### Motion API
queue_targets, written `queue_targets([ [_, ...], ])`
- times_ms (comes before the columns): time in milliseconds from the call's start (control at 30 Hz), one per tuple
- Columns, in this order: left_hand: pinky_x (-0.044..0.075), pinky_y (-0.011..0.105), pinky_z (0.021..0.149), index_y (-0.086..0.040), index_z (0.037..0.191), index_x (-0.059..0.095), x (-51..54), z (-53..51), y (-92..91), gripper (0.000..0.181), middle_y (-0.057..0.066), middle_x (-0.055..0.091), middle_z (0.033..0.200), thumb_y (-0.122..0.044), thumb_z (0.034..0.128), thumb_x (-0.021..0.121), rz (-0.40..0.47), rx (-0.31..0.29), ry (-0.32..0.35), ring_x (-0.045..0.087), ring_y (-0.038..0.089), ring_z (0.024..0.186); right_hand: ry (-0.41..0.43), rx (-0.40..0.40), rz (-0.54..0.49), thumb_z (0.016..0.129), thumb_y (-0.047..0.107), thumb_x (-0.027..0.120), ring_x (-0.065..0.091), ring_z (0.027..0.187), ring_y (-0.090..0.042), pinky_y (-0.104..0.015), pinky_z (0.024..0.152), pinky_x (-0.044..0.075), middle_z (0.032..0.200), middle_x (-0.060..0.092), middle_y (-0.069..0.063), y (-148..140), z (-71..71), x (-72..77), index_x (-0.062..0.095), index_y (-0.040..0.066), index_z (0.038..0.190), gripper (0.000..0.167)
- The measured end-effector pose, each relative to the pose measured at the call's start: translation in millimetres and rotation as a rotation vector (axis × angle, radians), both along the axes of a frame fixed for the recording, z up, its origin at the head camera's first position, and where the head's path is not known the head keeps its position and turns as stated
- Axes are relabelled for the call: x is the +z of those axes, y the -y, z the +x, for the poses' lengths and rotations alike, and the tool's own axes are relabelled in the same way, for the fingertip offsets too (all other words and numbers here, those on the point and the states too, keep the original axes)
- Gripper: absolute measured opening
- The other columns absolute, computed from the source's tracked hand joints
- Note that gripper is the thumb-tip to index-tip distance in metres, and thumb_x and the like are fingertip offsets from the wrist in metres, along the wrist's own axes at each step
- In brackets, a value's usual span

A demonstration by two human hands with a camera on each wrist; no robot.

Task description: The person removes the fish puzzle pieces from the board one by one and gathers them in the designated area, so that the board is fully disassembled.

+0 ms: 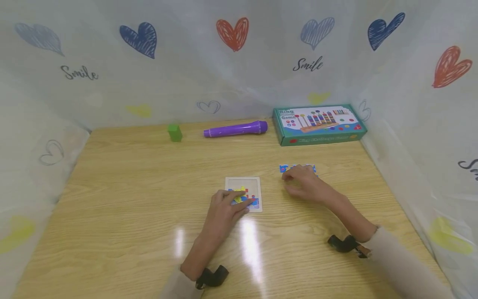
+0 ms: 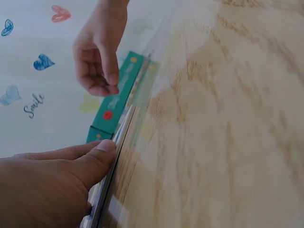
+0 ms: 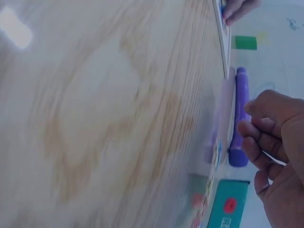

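My left hand (image 1: pixel 223 211) rests on a small wooden puzzle tray (image 1: pixel 260 182), its extended fingers touching the yellow, blue and red pieces (image 1: pixel 255 202) in the lower part. In the left wrist view, the left hand (image 2: pixel 61 178) lies along the tray's edge. My right hand (image 1: pixel 307 185) hovers beside several loose blue patterned pieces (image 1: pixel 284 168) right of the tray and partly hides them. Its fingers are loosely bent, with nothing visible between them, and the right wrist view shows a gap between thumb and fingers of the right hand (image 3: pixel 280 142).
A green block (image 1: pixel 174 133), a purple microphone-shaped object (image 1: pixel 235 129) and a green Ring Challenge Game box (image 1: pixel 319 124) stand or lie along the back of the wooden table (image 1: pixel 130 187). Behind them hangs a white sheet with hearts (image 1: pixel 179 83).
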State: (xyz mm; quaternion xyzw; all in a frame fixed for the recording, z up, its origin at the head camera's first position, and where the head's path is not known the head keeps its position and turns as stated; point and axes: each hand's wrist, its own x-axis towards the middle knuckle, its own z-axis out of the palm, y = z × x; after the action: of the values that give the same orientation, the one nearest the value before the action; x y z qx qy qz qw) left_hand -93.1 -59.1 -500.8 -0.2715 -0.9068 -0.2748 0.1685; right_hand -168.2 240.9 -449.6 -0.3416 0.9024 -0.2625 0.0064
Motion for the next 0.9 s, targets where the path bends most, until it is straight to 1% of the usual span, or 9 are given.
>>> queue_targets([
  [167,0.045,0.046,0.087,-0.031,0.114,0.078,0.9,-0.3,-2.9,0.027,0.0,0.067,0.111,-0.028,0.0879,0.078,-0.029,0.001,-0.015,0.054,0.028,0.097,-0.032,0.035,-0.027,0.085,0.001,0.072,0.06,0.095,-0.022,-0.052,0.089,0.035,0.098,0.067,-0.002,18,2.6,-4.1,0.068,0.004,0.102,0.018],
  [233,0.045,0.045,0.087,-0.032,0.114,0.078,1.6,0.1,-4.2,0.027,0.0,0.066,0.107,-0.028,0.0871,0.078,-0.043,0.012,-0.024,0.054,0.028,0.096,-0.031,0.044,-0.035,0.086,0.001,0.071,0.06,0.095,-0.023,-0.05,0.09,0.036,0.098,0.067,-0.002,25,3.7,-4.2,0.067,0.004,0.103,0.018],
  [300,0.046,0.044,0.087,-0.031,0.112,0.078,2.6,0.8,-5.7,0.027,-0.001,0.065,0.103,-0.028,0.0855,0.08,-0.055,0.026,-0.037,0.055,0.029,0.097,-0.026,0.055,-0.04,0.087,0.002,0.071,0.06,0.096,-0.022,-0.047,0.088,0.036,0.098,0.067,-0.002,33,4.3,-4.0,0.067,0.004,0.103,0.017],
  [400,0.046,0.045,0.091,-0.03,0.11,0.079,2.9,2.2,-6.6,0.028,-0.001,0.066,0.098,-0.026,0.0821,0.082,-0.088,0.047,-0.061,0.058,0.03,0.099,-0.018,0.063,-0.054,0.088,0.005,0.07,0.06,0.097,-0.021,-0.045,0.088,0.035,0.098,0.068,-0.001,47,5.4,-3.4,0.068,0.005,0.103,0.016],
  [500,0.045,0.046,0.096,-0.028,0.108,0.08,4.5,4.1,-5.3,0.025,-0.002,0.07,0.098,-0.025,0.0834,0.082,-0.145,0.051,-0.091,0.06,0.032,0.104,-0.007,0.074,-0.068,0.088,0.007,0.071,0.06,0.097,-0.02,-0.043,0.087,0.036,0.099,0.068,-0.002,60,6.1,-3.9,0.068,0.004,0.105,0.017],
  [600,0.042,0.051,0.1,-0.027,0.11,0.079,7.7,6.9,-2.3,0.023,-0.001,0.072,0.104,-0.025,0.0873,0.079,-0.19,0.034,-0.093,0.06,0.034,0.109,0.008,0.076,-0.056,0.089,0.009,0.072,0.059,0.098,-0.02,-0.043,0.088,0.037,0.101,0.067,-0.001,71,6.1,-3.8,0.068,0.004,0.106,0.018],
  [633,0.041,0.052,0.101,-0.027,0.112,0.079,9.0,7.8,-1.4,0.024,-0.001,0.071,0.106,-0.025,0.0882,0.078,-0.2,0.031,-0.082,0.06,0.035,0.111,0.012,0.076,-0.048,0.089,0.01,0.072,0.059,0.098,-0.02,-0.043,0.088,0.037,0.101,0.067,-0.001,74,5.9,-3.5,0.068,0.004,0.107,0.019],
  [733,0.04,0.055,0.103,-0.027,0.114,0.078,11.0,9.5,0.6,0.026,-0.001,0.071,0.11,-0.025,0.0878,0.078,-0.21,0.023,-0.055,0.059,0.035,0.116,0.014,0.07,-0.025,0.09,0.012,0.073,0.059,0.097,-0.019,-0.042,0.088,0.037,0.1,0.067,0.0,83,5.3,-2.9,0.069,0.006,0.108,0.019],
  [900,0.042,0.055,0.102,-0.028,0.103,0.081,9.8,8.8,0.3,0.019,-0.005,0.072,0.102,-0.024,0.0844,0.082,-0.198,0.027,-0.081,0.063,0.033,0.113,0.039,0.054,-0.012,0.089,0.011,0.073,0.058,0.096,-0.019,-0.04,0.085,0.037,0.1,0.067,-0.001,93,5.1,-2.7,0.069,0.006,0.107,0.019],
])
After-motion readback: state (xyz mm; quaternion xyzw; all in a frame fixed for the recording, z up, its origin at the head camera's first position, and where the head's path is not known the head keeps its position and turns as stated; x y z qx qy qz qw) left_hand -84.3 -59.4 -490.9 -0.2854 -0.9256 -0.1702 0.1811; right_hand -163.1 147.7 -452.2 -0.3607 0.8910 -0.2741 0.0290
